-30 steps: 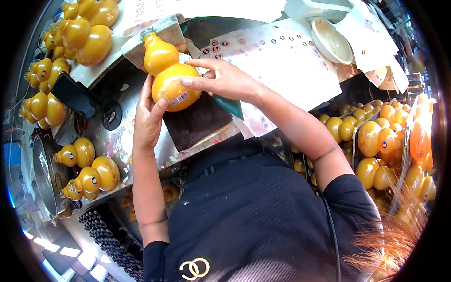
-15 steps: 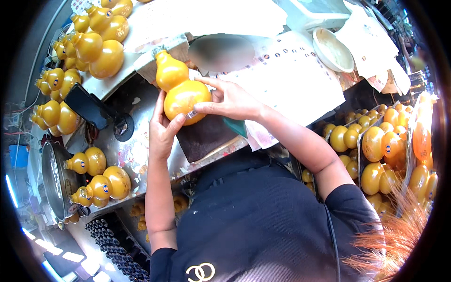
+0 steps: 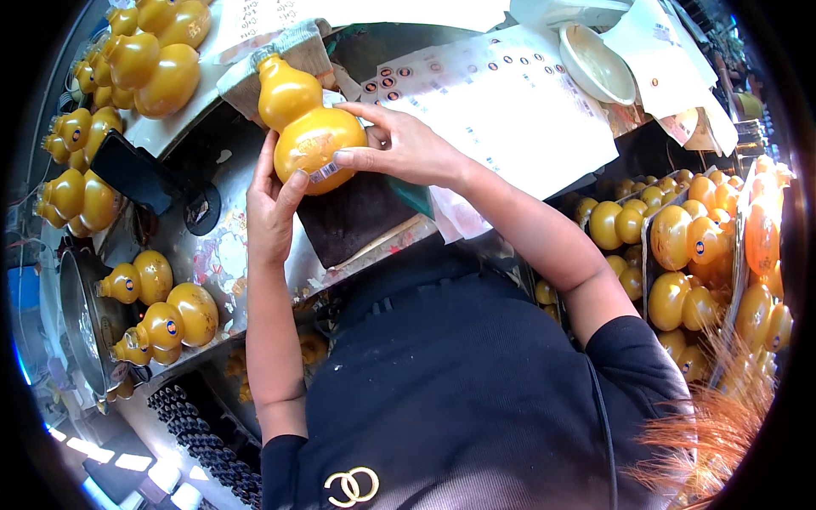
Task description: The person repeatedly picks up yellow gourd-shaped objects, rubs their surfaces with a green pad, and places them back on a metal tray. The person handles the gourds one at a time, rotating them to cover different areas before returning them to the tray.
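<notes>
While its forearm rises almost straight from below, the left hand [image 3: 274, 214] cups the lower bulb of a yellow gourd-shaped bottle [image 3: 306, 127], thumb near one end of a barcode label [image 3: 324, 172]. The bottle's neck points upper left, base over a dark pad [image 3: 340, 225]. Its forearm slanting, the right hand [image 3: 408, 151] grips the bulb's right side, thumb near the label's other end.

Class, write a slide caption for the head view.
Left hand and right hand hold a yellow gourd-shaped bottle with a barcode label.
</notes>
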Action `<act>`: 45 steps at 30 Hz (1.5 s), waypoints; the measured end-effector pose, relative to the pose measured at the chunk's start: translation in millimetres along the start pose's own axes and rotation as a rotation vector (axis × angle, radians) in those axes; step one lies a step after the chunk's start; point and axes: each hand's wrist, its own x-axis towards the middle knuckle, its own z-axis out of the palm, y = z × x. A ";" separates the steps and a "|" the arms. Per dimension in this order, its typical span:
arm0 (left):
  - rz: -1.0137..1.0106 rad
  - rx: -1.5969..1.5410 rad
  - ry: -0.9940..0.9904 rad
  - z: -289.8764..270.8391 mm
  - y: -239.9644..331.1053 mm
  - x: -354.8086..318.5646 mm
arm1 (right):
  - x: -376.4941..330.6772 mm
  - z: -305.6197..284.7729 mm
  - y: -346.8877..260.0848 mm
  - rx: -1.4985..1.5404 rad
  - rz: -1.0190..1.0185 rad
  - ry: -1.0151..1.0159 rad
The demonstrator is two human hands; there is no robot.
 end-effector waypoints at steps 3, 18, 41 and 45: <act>0.008 0.028 -0.002 1.6 0.9 0.5 | 0.0 3.1 -0.3 0.006 0.006 0.011; 0.006 -0.008 -0.031 -2.4 -2.1 -0.5 | -0.4 2.3 3.4 0.062 0.002 -0.009; 0.015 -0.009 -0.065 -8.1 -5.5 2.0 | -10.2 1.4 1.7 0.584 0.205 0.138; -0.012 0.060 -0.054 -4.9 -2.8 2.5 | -35.1 8.4 -11.1 0.985 0.109 0.239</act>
